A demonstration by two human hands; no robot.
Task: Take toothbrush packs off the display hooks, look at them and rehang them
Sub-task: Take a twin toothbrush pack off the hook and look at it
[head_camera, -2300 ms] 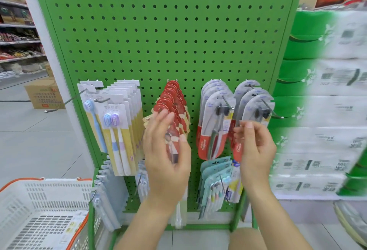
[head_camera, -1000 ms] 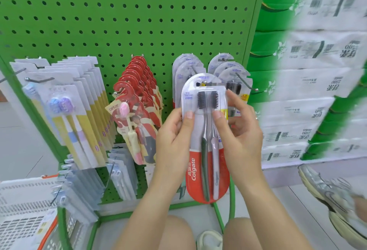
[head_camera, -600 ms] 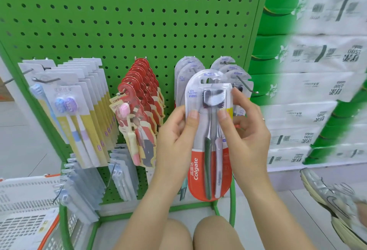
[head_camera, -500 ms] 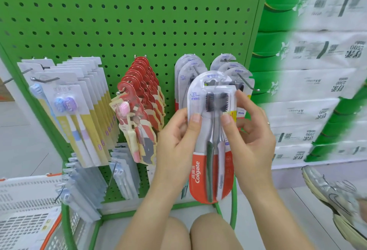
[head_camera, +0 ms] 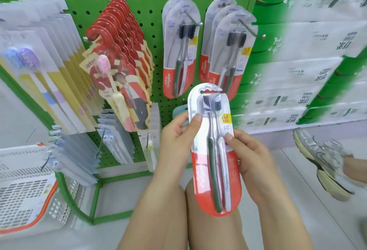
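Head view: both hands (head_camera: 210,150) grip a blister pack (head_camera: 215,170) holding two toothbrushes (head_camera: 217,172).

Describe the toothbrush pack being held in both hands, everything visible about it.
The toothbrush pack is a long blister card with rounded ends, clear plastic over a pale upper part and a red lower part with white lettering. Inside lie two brushes with dark bristles, one handle dark green, one pale grey. A small yellow and red sticker sits right of the heads. It is off the hooks, nearly upright, tilted slightly, in front of the pegboard. The left hand pinches its left edge, the right hand its right edge, thumbs on the front.
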